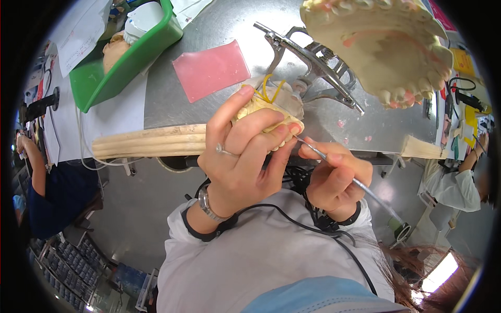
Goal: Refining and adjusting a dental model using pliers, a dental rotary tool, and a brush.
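Observation:
My left hand (241, 148) is closed around a yellowish plaster dental cast (288, 103), holding it up over the table's near edge. A yellow rubber band (267, 88) is looped over the cast's far side. Pinched in my right hand (338, 180) is a slim metal dental carver (373, 195), its handle slanting down to the right. Its tip meets the cast at the teeth by a small patch of pink wax (295, 129). My left fingers hide much of the cast. Just beyond it stands a metal articulator (323, 68).
A pink wax sheet (211, 70) lies on the metal tabletop (219, 26). At the far left is a green tray (128, 62) with plaster pieces. A large jaw model (386, 47) looms at far right. Wooden edging (148, 141) lines the near edge. Co-workers sit on both sides.

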